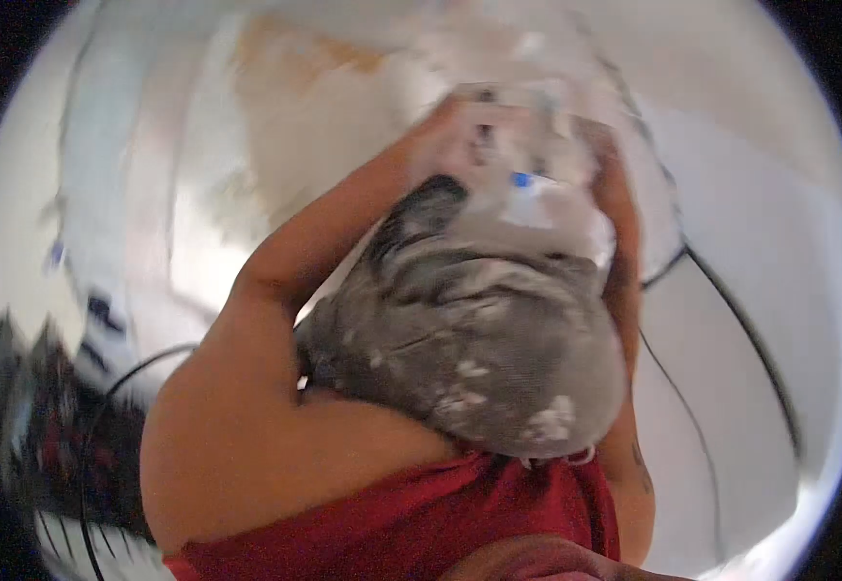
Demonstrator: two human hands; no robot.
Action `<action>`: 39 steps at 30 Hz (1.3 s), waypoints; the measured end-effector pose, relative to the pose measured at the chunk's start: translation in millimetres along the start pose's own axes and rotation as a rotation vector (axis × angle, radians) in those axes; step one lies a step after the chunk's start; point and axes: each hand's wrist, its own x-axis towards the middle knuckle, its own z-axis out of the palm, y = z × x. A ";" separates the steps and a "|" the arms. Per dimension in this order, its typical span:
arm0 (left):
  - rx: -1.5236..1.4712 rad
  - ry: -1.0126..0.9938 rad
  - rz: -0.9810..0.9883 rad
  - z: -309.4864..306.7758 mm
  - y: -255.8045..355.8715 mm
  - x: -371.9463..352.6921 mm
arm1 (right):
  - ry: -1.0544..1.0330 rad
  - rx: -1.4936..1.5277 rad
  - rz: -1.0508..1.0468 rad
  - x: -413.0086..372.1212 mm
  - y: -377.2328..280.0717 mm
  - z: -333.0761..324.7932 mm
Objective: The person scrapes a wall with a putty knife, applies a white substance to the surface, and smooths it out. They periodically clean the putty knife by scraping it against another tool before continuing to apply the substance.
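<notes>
Both arms reach forward to a pale, motion-smeared patch at the top centre. My left hand [452,124] is at the left side of this patch and my right hand [590,145] at its right side. Between them is a whitish thing [537,131] with dark spots, too blurred to name. Just below it shows a small blue spot [522,180]. The fingers of both hands are smeared, so whether they grip the whitish thing does not show. Grey trousers [479,339] with white dusty marks fill the middle, below a red top [392,508].
A dark cable [745,305] runs down along the pale surface on the right, and another black cable [87,465] curves at the left. Dark blurred items [62,436] stand at lower left. An orange-brown patch [314,48] marks the pale surface ahead.
</notes>
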 end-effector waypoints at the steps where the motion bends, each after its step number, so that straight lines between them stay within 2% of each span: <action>1: 0.148 0.056 0.036 -1.5 1.1 -13.9 | -0.058 0.047 0.181 4.5 -9.5 -5.7; 2: 0.298 0.098 0.054 -6.3 5.3 -28.6 | -0.104 0.164 0.273 7.5 -9.3 -10.2; 3: 0.425 0.179 0.140 -27.1 -0.4 -38.4 | -0.045 -0.007 0.095 6.9 28.1 -2.1; 4: 0.557 0.231 0.223 -48.4 -9.5 -39.1 | -0.104 -0.044 0.042 22.6 4.6 -12.3; 5: 0.693 0.264 0.303 -60.2 -13.4 -39.4 | -0.113 -0.016 0.090 32.9 5.2 -11.6; 6: 0.850 0.314 0.258 -68.8 -2.9 -56.0 | -0.118 0.004 0.146 40.0 6.8 -12.5; 8: 1.046 0.434 0.164 -83.9 34.5 -100.9 | -0.135 -0.067 0.058 62.8 -2.3 -16.7; 9: 1.093 0.507 0.136 -97.8 23.8 -138.6 | -0.131 -0.112 0.008 46.3 -19.2 -3.8; 10: 1.129 0.736 -0.071 -120.9 32.7 -151.1 | -0.188 -0.093 -0.043 57.5 -32.4 -3.7; 11: 1.710 0.571 0.403 -163.1 40.2 -170.9 | -0.242 -0.074 -0.095 70.7 -45.6 -2.9; 12: 2.225 0.308 0.932 -195.2 43.5 -191.5 | -0.296 -0.058 -0.148 77.1 -50.7 -0.2; 13: 2.223 0.412 0.874 -187.9 46.6 -214.2 | -0.242 -0.148 -0.141 75.4 -37.0 10.2; 16: 1.931 0.715 0.541 -166.0 21.2 -252.2 | -0.263 -0.087 -0.144 81.4 -44.0 24.7; 17: 1.778 0.802 0.413 -163.4 10.4 -258.8 | -0.245 -0.086 -0.149 81.2 -44.3 30.0; 18: 1.323 1.003 0.134 -149.9 1.9 -255.2 | -0.223 -0.086 -0.155 80.1 -44.0 36.6; 20: 1.327 1.036 0.262 -136.8 -17.2 -250.3 | -0.217 -0.064 -0.163 78.9 -47.3 41.4; 21: 1.434 1.068 0.284 -133.9 -24.0 -241.4 | -0.233 -0.043 -0.166 78.5 -50.6 41.5; 24: 1.253 1.089 0.280 -143.2 -43.7 -223.1 | -0.214 -0.038 -0.161 70.3 -54.6 41.9; 28: 1.432 1.104 0.195 -148.3 -61.3 -202.8 | -0.279 0.105 -0.070 65.9 -70.1 31.5; 29: 1.448 1.116 0.252 -149.3 -66.9 -197.7 | -0.251 0.079 -0.070 64.4 -67.9 31.4; 32: 1.344 1.030 0.069 -115.5 -45.9 -198.8 | -0.211 0.075 -0.060 56.6 -61.9 35.3; 35: 1.692 0.999 0.233 -140.5 -73.0 -201.2 | -0.205 0.136 -0.083 57.6 -58.7 39.5; 38: 1.639 0.862 0.089 -121.6 -67.7 -200.7 | -0.189 0.107 -0.140 52.9 -56.7 44.1; 39: 1.722 0.827 0.070 -123.3 -71.8 -199.6 | -0.189 0.137 -0.148 53.0 -59.5 43.8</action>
